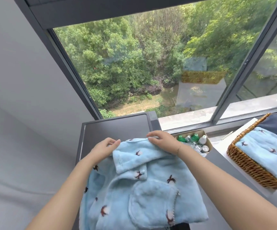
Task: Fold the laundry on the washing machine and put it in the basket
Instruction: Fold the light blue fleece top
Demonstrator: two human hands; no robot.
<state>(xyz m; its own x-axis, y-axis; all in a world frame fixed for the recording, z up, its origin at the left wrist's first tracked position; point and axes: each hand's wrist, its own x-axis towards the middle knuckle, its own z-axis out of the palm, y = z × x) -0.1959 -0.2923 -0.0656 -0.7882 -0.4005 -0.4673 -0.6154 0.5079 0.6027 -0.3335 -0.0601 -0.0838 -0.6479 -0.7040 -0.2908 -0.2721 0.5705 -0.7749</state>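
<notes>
The washing machine carries a light blue fleece pyjama top, spread across its dark lid and not yet folded. Right of the machine, the wicker basket already holds a folded matching blue piece, so the task looks roughly halfway. At the top's far edge, the left hand and right hand each pinch the collar with curled fingers.

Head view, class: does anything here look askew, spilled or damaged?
Nothing stands out. Both hands, left and right, hold the blue pyjama top on the washing machine; folded laundry sits in the basket.
</notes>
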